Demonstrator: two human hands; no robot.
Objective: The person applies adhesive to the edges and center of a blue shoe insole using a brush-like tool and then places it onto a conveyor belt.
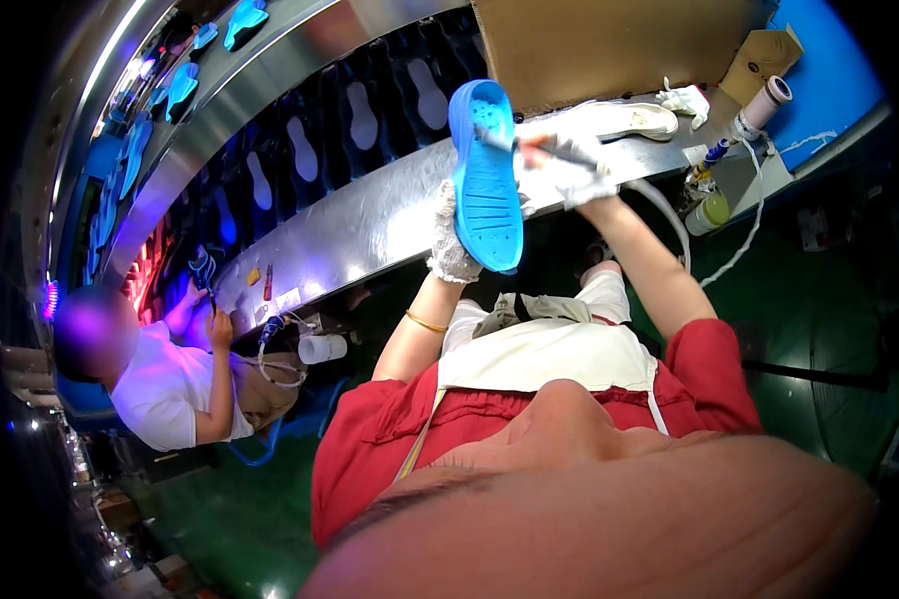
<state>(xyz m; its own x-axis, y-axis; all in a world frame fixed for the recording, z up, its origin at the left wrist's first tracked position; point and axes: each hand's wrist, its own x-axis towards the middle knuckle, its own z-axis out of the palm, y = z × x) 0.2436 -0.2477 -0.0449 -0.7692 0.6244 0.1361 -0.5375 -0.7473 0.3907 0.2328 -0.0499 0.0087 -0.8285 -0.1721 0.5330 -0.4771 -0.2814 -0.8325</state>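
In my gloved left hand (449,245) is a blue shoe sole (489,215), held upright above the bench edge with its hollow inner side showing. The fingers wrap round its left edge and back. My gloved right hand (589,178) is blurred by motion. It grips a brush (537,150) with a reddish part on its handle, also smeared. The brush's tip lies over the upper part of the sole's hollow, where the surface looks speckled. Behind the right hand, a pale shoe-shaped piece (639,121) rests on the metal bench (370,225).
A conveyor (330,140) carrying several pale sole shapes runs behind the bench. Cardboard (589,50) stands at the back. To the right are a spool (766,103), a yellow-green-lidded container (709,213) and a hose (674,215). A co-worker (170,379) sits at the left, hands raised.
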